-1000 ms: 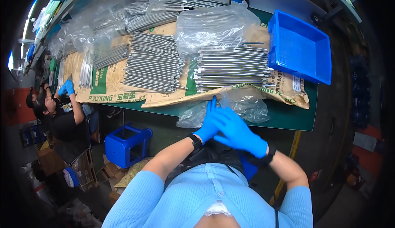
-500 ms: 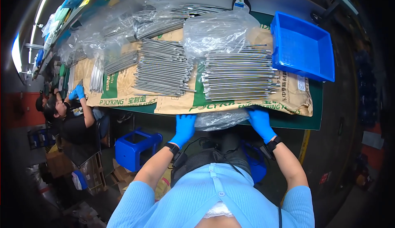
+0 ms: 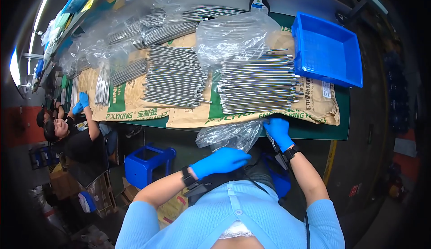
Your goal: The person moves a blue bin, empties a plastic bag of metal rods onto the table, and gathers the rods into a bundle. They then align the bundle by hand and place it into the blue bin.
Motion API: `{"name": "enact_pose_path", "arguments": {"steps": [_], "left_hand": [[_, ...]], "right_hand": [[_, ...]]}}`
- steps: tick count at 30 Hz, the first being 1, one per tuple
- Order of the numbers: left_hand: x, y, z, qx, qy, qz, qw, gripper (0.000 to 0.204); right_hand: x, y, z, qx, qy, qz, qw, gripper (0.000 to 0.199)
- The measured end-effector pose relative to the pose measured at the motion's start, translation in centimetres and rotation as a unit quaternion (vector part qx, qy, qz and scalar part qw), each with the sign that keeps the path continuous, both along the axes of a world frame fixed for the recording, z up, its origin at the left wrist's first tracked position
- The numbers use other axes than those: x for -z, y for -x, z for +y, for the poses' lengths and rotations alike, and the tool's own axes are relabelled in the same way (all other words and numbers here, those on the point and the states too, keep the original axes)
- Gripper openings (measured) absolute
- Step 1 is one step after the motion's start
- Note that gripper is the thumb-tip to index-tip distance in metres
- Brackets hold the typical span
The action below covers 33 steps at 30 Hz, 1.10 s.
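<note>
A co-worker's gloved hand [image 3: 84,100] rests at the far left edge of the table [image 3: 314,130]. The person's left hand [image 3: 220,160], fingers flat and together, hovers off the table's near edge below a crumpled clear bag [image 3: 229,134]. The right hand [image 3: 277,130] pinches that bag's right side at the edge. Beyond lie steel rods [image 3: 258,85]; a blue bin [image 3: 327,51] fills the right end.

a flattened tan paper sack [image 3: 314,103] with green print lies spread across the surface [image 3: 314,132], and it is the landmark here. a crumpled clear plastic bag [image 3: 231,37] sits on the sack's far edge, more clear bags [image 3: 96,51] lie off its far left end, and another clear bag [image 3: 229,134] hangs over the surface's near edge, just below the sack. a small white label [image 3: 326,89] sits on the sack's right end.
</note>
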<state>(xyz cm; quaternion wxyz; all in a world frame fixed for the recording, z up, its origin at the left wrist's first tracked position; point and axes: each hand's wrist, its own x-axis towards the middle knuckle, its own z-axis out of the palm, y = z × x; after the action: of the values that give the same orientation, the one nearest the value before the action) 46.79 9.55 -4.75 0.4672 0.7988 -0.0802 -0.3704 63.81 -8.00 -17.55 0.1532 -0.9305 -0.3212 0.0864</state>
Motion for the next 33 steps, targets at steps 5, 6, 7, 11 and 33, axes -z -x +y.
{"name": "enact_pose_path", "arguments": {"steps": [5,6,7,11,33], "left_hand": [[7.8,-0.4,-2.7,-0.4,0.297,0.204,0.843,0.06],[8.1,-0.6,-2.2,-0.398,0.3,0.204,0.843,0.06],[8.5,-0.7,-1.1,-0.493,0.438,0.251,0.708,0.064],[8.1,0.6,0.0,-0.647,0.57,0.222,0.456,0.064],[9.9,-0.1,6.0,-0.771,0.276,0.203,0.536,0.04]], "right_hand": [[-0.5,0.4,0.3,-0.007,0.026,0.017,1.0,0.019],[-0.5,0.4,-0.1,-0.005,0.037,0.024,0.999,0.019],[-0.2,0.1,-0.6,-0.005,0.039,0.023,0.999,0.019],[0.8,0.1,-2.9,-0.059,-0.049,-0.023,0.997,0.026],[-1.1,-1.5,-5.1,0.119,0.061,0.057,0.989,0.04]]}}
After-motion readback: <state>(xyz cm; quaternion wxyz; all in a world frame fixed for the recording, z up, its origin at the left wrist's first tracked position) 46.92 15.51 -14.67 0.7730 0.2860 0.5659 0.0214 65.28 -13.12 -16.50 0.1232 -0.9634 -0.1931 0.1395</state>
